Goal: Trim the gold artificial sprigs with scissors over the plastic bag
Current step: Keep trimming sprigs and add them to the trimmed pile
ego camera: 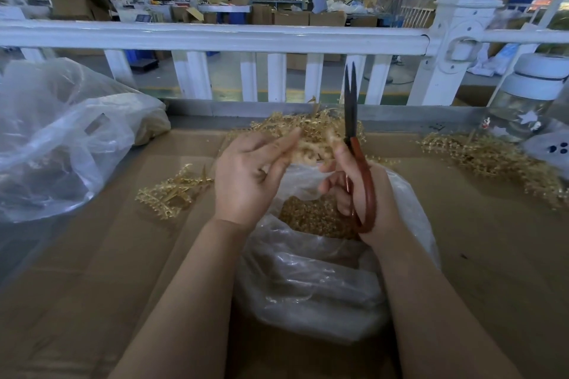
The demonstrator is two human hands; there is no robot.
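The clear plastic bag (pixel 311 274) lies open at the near middle of the cardboard-covered table (pixel 92 255) and holds gold trimmings (pixel 311 215). Above it, the left hand (pixel 246 175) pinches a blurred gold artificial sprig (pixel 311 149). The right hand (pixel 363 194) grips red-handled scissors (pixel 354 144), blades nearly closed, pointing up. A second clear bag (pixel 61 132) sits at the far left edge.

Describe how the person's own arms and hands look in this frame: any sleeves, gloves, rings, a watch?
Both forearms are bare up to the bottom edge of the picture, with no sleeve in view. The left hand and the right hand are bare too: no gloves, and no ring, watch or bracelet shows on the fingers or wrists.
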